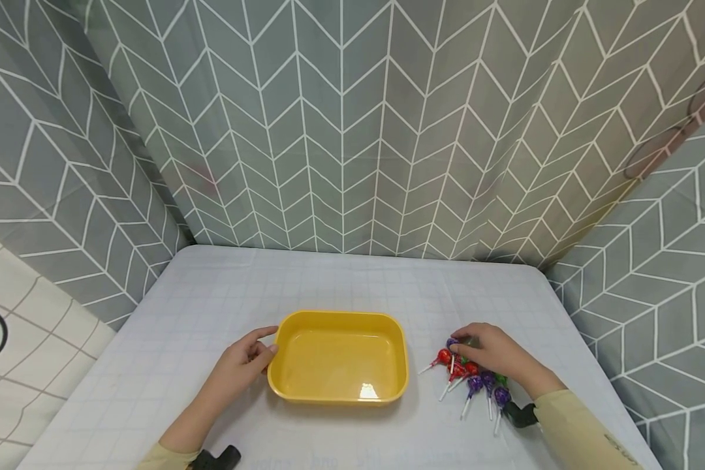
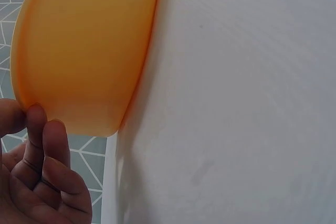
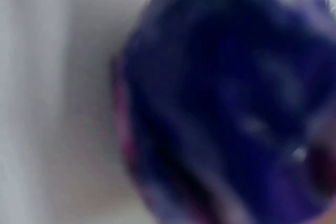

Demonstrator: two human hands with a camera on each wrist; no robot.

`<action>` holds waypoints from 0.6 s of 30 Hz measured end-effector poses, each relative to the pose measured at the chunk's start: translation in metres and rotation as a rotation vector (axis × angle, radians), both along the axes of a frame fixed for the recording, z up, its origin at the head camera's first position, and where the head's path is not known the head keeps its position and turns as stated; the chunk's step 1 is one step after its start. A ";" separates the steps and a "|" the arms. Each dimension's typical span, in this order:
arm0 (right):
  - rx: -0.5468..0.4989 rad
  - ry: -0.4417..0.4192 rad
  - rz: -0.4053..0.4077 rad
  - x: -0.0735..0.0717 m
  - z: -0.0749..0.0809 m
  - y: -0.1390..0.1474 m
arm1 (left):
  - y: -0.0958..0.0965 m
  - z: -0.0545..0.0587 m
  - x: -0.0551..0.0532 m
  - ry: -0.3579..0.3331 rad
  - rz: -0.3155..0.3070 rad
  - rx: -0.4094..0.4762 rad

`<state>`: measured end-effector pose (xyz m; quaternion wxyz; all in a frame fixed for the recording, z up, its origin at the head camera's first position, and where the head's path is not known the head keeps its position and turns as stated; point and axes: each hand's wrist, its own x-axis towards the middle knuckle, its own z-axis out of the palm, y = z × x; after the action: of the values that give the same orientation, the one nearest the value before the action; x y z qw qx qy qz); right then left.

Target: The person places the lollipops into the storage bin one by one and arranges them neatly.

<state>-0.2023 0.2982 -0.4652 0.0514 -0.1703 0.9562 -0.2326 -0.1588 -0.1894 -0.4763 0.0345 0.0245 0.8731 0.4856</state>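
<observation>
A yellow rectangular tray [image 1: 337,356] with rounded corners sits on the table. My left hand [image 1: 243,362] pinches its left rim; in the left wrist view the fingers [image 2: 55,140] and thumb meet at the edge of the tray [image 2: 86,51]. To the right of the tray, my right hand [image 1: 496,356] holds a purple-wrapped lollipop [image 1: 452,342] between thumb and fingers. Below that hand lie several more lollipops on white sticks, in red [image 1: 456,371], purple [image 1: 475,384] and green wrappers. A blurred purple wrapper [image 3: 220,98] fills most of the right wrist view.
A white cloth covers the table [image 1: 341,281]. Grey curtains [image 1: 352,130] with white chevron lines hang behind it and at both sides. Black wrist devices show at the left wrist [image 1: 217,459] and the right wrist [image 1: 521,415], the latter close beside the lollipops.
</observation>
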 end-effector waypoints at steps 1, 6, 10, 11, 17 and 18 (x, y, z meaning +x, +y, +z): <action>-0.001 -0.007 -0.009 0.000 0.000 -0.001 | 0.000 0.000 0.000 0.000 0.001 -0.002; -0.009 -0.033 -0.048 -0.001 0.000 -0.003 | 0.001 0.001 0.001 -0.006 0.006 -0.002; -0.027 -0.073 -0.083 -0.002 -0.003 -0.002 | 0.001 0.002 0.001 -0.013 0.008 -0.004; -0.035 -0.085 -0.094 -0.002 -0.004 -0.002 | 0.001 0.002 0.001 -0.016 0.009 -0.005; -0.077 -0.121 -0.111 -0.004 -0.007 0.000 | 0.001 0.002 0.002 -0.022 0.014 -0.001; -0.082 -0.125 -0.110 -0.004 -0.006 0.000 | 0.001 0.001 0.002 -0.023 0.015 0.001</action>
<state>-0.2065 0.2986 -0.4713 0.0913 -0.1046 0.9486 -0.2843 -0.1572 -0.1885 -0.4750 0.0407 0.0122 0.8726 0.4866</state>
